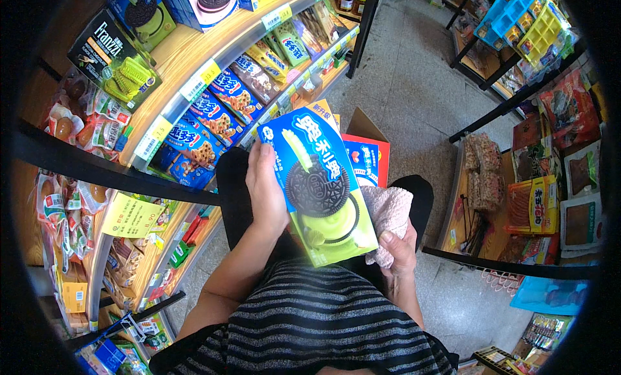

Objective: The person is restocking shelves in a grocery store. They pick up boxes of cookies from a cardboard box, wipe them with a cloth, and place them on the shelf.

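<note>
My left hand (pixel 268 188) grips the left side of a blue and green Oreo cookie box (pixel 318 188), held tilted above my lap with its printed front facing up. In my right hand (pixel 401 246) is a crumpled pale pink cloth (pixel 388 215), pinched under the thumb beside the box's right edge. Whether the right fingers also touch the box from behind cannot be seen. Behind the held box stands an open cardboard carton (pixel 367 125). It contains a red and blue Oreo box (pixel 366 159), partly hidden by the cloth and the held box.
To the left, a wooden shelf (pixel 182 45) carries more cookie boxes, with a black Franzzi box (pixel 116 62) near its end. Packs of blue-wrapped cookies (pixel 208 113) fill the tier below. At right, another shelf (pixel 451 232) bears bagged snacks. Grey floor (pixel 402 64) runs between them.
</note>
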Demonstrator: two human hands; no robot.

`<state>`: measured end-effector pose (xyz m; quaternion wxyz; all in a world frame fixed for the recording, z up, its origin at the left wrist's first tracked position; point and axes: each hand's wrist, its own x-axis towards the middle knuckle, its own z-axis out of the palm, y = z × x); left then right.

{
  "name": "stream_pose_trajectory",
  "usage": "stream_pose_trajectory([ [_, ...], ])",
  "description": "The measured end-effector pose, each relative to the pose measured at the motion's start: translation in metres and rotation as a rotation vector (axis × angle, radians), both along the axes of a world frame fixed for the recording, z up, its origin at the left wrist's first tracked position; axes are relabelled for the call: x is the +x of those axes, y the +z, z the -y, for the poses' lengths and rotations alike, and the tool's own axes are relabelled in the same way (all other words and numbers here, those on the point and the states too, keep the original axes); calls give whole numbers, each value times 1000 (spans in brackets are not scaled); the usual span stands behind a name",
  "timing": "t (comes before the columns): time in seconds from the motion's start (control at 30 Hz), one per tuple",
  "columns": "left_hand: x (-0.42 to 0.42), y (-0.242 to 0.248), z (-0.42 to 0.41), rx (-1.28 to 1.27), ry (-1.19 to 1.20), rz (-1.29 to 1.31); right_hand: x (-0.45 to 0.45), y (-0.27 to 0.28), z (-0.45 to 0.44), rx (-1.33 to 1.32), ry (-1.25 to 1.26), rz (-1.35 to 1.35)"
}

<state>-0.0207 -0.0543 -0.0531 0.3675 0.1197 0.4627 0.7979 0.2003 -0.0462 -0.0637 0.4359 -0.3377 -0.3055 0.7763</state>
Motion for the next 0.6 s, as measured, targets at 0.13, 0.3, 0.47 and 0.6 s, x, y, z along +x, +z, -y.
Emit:
stream_pose_trajectory([
  [0.13, 11, -8, 8, 33, -164, 73, -2, 7, 1, 19, -33, 13],
  [0.3, 16, -11, 10, 10, -299, 100, 1, 18, 7, 130, -10, 61],
  [0.47, 14, 1, 13, -11, -522, 364, 0, 28, 11, 119, 103, -68],
  [0.6, 7, 1, 27, 153, -702, 385, -18, 40, 2, 200, 272, -197],
])
